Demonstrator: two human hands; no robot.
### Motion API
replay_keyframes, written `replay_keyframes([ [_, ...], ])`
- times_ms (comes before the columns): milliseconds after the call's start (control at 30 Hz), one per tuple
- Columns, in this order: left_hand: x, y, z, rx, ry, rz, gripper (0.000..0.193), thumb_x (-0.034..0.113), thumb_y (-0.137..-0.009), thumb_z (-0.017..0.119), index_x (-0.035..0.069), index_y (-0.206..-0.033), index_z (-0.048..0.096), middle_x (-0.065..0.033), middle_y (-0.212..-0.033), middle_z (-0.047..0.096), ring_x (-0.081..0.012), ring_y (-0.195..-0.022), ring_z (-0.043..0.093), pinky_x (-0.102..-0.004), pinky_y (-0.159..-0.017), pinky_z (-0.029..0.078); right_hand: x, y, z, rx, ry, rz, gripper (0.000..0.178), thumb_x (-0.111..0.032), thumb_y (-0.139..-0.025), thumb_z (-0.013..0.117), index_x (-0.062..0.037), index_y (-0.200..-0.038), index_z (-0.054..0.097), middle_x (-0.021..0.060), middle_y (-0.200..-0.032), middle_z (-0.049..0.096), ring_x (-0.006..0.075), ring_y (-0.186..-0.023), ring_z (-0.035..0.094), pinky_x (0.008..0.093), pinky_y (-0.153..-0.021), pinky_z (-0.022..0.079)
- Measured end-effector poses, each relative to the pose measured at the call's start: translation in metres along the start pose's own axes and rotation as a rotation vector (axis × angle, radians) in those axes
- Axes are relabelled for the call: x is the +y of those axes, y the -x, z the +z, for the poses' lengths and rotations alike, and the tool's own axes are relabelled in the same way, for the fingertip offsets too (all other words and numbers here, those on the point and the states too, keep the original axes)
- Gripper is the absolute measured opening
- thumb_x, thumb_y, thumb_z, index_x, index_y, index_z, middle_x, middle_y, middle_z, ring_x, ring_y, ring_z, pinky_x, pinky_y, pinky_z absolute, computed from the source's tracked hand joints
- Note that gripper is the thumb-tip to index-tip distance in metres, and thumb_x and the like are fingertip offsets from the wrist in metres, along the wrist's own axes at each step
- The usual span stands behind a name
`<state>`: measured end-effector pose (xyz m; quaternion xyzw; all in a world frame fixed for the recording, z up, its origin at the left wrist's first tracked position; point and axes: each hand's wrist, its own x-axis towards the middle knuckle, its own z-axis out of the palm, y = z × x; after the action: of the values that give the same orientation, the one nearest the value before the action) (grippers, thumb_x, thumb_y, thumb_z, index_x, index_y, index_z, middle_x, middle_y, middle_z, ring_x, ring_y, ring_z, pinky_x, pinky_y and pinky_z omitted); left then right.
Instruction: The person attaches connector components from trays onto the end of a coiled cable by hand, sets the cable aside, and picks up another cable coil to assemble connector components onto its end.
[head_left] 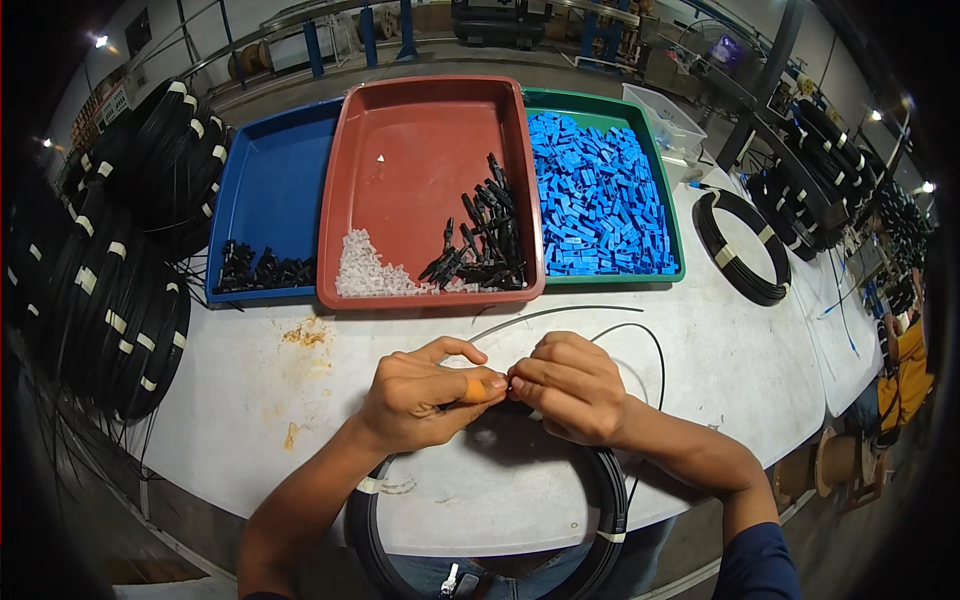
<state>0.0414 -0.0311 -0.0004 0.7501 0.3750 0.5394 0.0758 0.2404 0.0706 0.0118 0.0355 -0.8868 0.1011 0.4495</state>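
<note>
While our two hands meet over the middle of the white table [700,380], we work at the loose end of a thin black cable [640,335]. Our left hand [420,395] is closed in a pinch, thumb and forefinger pressed together, with an orange band around one fingertip. Our right hand [570,388] is pinched too, its fingertips touching those of the left. Whatever sits between them is too small to make out; it seems to be the cable's tip, perhaps with a small fitting.

From our right hand the cable arcs up and round to the right, then runs down to the black coil [600,520] lying at the table's near edge, just below our wrists. A second thin grey strand lies on the table just beyond our hands.

We judge that we are at the stage of preparing or fitting the cable end, with the hands steadying the tip. The next move probably calls for a part from the trays ahead: the red tray [420,130] holds a heap of small clear pieces [370,272] and a heap of black clips [485,245], the green tray [605,100] is full of blue blocks [600,195], and the blue tray [270,170] has a few black parts along its near wall. Reaching there means freeing one hand while the other keeps hold of the tip.
</note>
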Motion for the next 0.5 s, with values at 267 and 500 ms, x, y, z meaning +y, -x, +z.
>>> replay_keyframes([
  [267,-0.003,0.001,-0.004,-0.093,-0.127,0.144,0.018,-0.005,-0.077,0.08,0.0,-0.094,0.077,-0.0126,-0.087,0.077,-0.0194,-0.072,0.074,-0.0439,-0.092,0.061,-0.005,-0.006,-0.006,-0.237,-0.335,0.553,0.016,0.005,-0.075,0.075,-0.0033,-0.085,0.066,0.0098,-0.088,0.071,0.0277,-0.077,0.068,0.0385,-0.066,0.053],
  [500,-0.003,0.003,0.0,-0.005,0.169,-0.03,0.016,-0.006,-0.077,0.081,0.0,-0.092,0.078,-0.011,-0.083,0.077,-0.0218,-0.068,0.074,-0.0429,-0.093,0.062,-0.008,0.004,0.0,0.081,0.123,-0.216,0.02,0.003,-0.068,0.074,-0.004,-0.085,0.064,0.0099,-0.081,0.066,0.03,-0.074,0.064,0.0374,-0.068,0.053],
])
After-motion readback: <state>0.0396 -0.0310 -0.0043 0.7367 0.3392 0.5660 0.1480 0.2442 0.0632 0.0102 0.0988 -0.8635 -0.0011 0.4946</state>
